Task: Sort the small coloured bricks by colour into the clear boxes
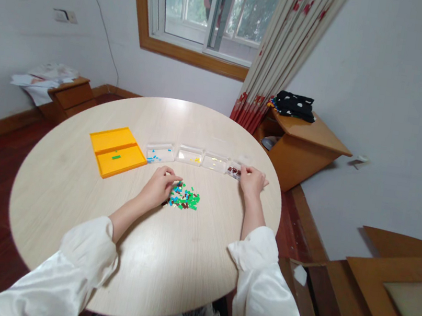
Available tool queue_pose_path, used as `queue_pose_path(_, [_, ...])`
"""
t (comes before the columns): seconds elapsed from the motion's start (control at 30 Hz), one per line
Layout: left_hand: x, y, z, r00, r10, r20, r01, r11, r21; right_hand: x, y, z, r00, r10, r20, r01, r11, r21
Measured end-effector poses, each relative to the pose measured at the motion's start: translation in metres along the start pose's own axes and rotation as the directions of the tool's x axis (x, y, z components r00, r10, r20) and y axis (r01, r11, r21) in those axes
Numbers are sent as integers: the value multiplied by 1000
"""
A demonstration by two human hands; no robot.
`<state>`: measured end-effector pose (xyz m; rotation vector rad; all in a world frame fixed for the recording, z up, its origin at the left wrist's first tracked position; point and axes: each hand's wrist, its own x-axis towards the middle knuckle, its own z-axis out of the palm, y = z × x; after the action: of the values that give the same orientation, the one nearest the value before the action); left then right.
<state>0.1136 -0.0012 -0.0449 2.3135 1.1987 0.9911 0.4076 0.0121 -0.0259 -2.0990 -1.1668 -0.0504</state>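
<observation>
A small pile of coloured plastic bricks (185,197), mostly green and blue, lies on the round wooden table (72,185). My left hand (159,187) rests at the pile's left edge, fingers pinched together over the bricks; what they hold is too small to name. My right hand (252,181) is curled at the clear tray with dark red bricks (234,171), fingertips touching it. Left of that tray stand three more clear trays: one with little in it (215,162), one with yellow pieces (190,155), one with blue pieces (160,153).
An open orange case (117,151) with one green piece lies at the left of the trays. A wooden cabinet (300,145) with dark cloth stands beyond the table at the right, a low drawer unit (69,97) at the left. A window and curtain are behind.
</observation>
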Motion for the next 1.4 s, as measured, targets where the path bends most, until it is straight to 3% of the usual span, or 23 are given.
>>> queue_pose_path(0.23, [-2, -3, 2, 992, 52, 116, -59, 997, 54, -3, -2, 1, 999, -34, -24, 35, 998, 43])
queue_pose_path(0.63, [0, -3, -1, 993, 26, 115, -31, 999, 40, -7, -8, 2, 997, -78, 13, 76, 994, 80])
queue_pose_path(0.87, [0, 0, -1, 996, 25, 81, -28, 999, 37, -15, -18, 5, 984, -177, 20, 172, 973, 156])
queue_pose_path(0.97, [1, 4, -4, 997, 23, 72, -25, 999, 34, -21, -27, 9, 966, -256, 46, 236, 936, 261])
queue_pose_path(1.13, [2, 10, -6, 999, -23, 45, 23, 1000, -1, -43, -50, 17, 875, -468, 125, 359, 799, 482])
queue_pose_path(1.4, [2, 17, -8, 995, -91, 29, 94, 987, -132, -79, -78, 15, 623, -736, 265, 460, 618, 637])
